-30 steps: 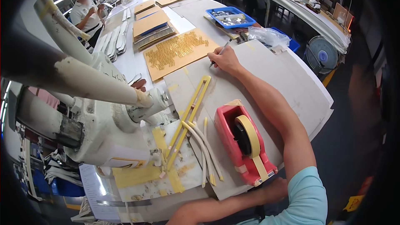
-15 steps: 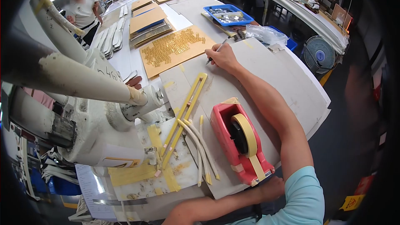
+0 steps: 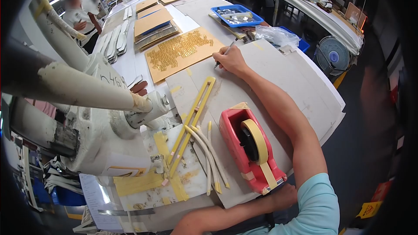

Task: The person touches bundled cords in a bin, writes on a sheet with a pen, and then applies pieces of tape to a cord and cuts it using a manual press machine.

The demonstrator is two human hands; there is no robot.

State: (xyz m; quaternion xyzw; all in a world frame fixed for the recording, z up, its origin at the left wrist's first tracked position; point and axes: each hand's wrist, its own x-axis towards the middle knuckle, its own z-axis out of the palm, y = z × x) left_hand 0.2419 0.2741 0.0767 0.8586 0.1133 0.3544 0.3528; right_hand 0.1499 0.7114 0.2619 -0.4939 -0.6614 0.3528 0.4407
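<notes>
My right hand (image 3: 230,59) is closed round a pen (image 3: 228,48), its tip down near the grey board (image 3: 278,78). Beyond the hand lies a tan board with rows of small gold pieces (image 3: 180,50). My left hand (image 3: 286,196) rests by the front edge, under my right upper arm and close to the red tape dispenser (image 3: 230,141); its fingers are mostly hidden. Left of the dispenser are a long yellow slotted strip (image 3: 198,109) and several cream, yellow-ended strips (image 3: 209,152).
A grey-white machine (image 3: 106,135) fills the left side. Stacked boards (image 3: 152,21), white strips (image 3: 114,43), a blue tray (image 3: 239,16) and a plastic bag (image 3: 278,36) lie farther back. A fan (image 3: 333,55) stands at the right. Other people are in the background.
The view has shifted slightly, so the table items sit a little farther left. My right hand still holds the pen close to the board. The person at the back left has changed posture.
</notes>
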